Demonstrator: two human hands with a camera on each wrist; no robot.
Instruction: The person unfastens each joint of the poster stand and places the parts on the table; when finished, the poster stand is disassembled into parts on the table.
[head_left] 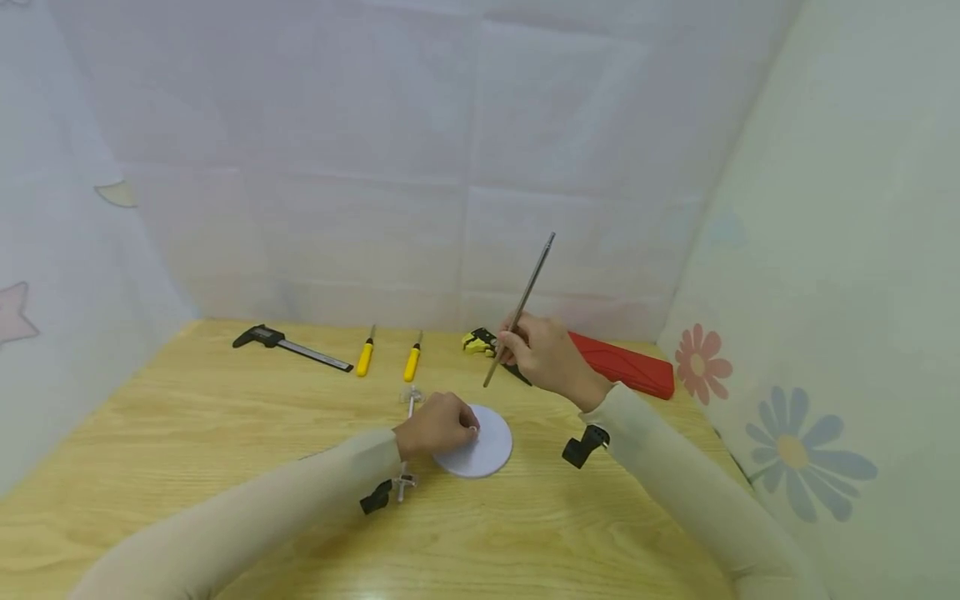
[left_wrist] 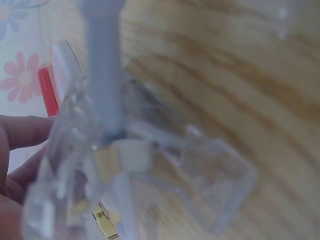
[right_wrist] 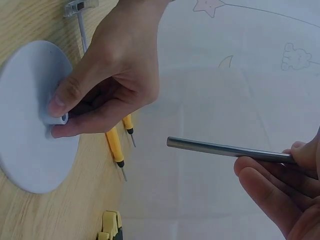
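Rod, thin metal, sits tilted at centre frame, pinched low in the right hand. Left hand grips the small socket on the white disc just below. Risk: the rod's lower end misses the socket or tips the disc. Two yellow screwdrivers, caliper and red case lie behind, not obstructing.

I look down on a pale wooden table filling the lower frame. A white cloth backdrop with faint creases spans the top; on the right hangs a curtain printed with flowers.
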